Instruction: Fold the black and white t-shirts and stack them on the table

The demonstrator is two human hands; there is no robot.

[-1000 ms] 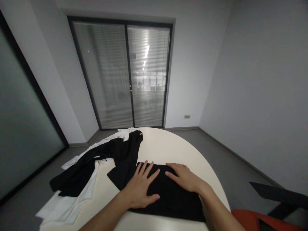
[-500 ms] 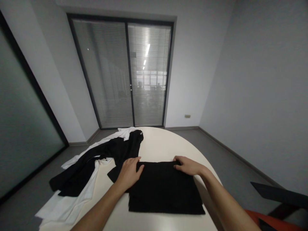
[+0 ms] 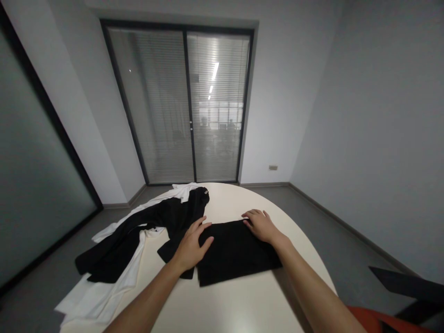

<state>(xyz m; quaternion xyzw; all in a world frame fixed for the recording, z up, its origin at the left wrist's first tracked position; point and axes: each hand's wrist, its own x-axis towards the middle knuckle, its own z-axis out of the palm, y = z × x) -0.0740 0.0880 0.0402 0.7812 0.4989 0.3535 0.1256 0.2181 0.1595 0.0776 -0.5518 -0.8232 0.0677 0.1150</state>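
A folded black garment [image 3: 239, 254] lies flat on the white round table [image 3: 222, 310], slightly turned, its near edge rising toward the right. My left hand [image 3: 191, 245] rests on its left side, fingers stretched out and thumb apart. Across its far right corner lies my right hand [image 3: 261, 225], palm down with the fingers extended over the far edge; the thumb is hidden. To the left, a loose black garment [image 3: 173, 212] spreads over the table, and part of it reaches beneath my left hand.
White garments [image 3: 126, 277] lie under and around the loose black one, hanging toward the table's left edge. An orange chair [image 3: 367, 319] with a black armrest [image 3: 405, 282] stands at the lower right. Behind the table is a glass door with blinds [image 3: 218, 152].
The folded black garment has moved away from me and turned a little, its near edge now farther off. My right hand has shifted forward and left, fingers flatter; my left hand's fingers have spread.
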